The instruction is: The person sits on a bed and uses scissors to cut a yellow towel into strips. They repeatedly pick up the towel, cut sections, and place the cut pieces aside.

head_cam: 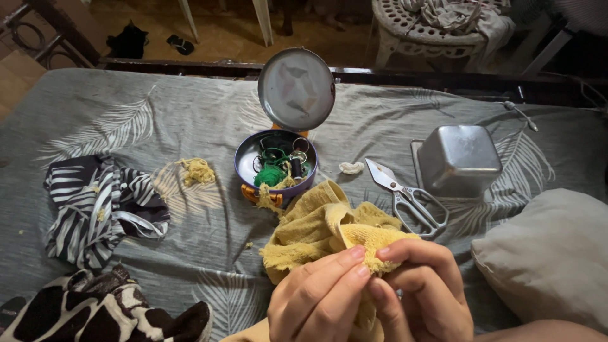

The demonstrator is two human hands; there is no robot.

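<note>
Mid-stitch or picking: left hand (320,297) and right hand (421,288) fingers pinching frayed mustard-yellow towelling cloth (323,228) edge; next needs steady grip.

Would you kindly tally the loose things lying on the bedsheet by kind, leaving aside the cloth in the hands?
Round sewing tin with its lid: 1
Scissors: 1
Square metal containers: 1
Striped cloths: 1
Yellow thread clumps: 1
White scraps: 1
Pillows: 1
Total: 7

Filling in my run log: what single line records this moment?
left hand: pinching yellow cloth | right hand: pinching same cloth | nearby: scissors, open thread tin
</note>
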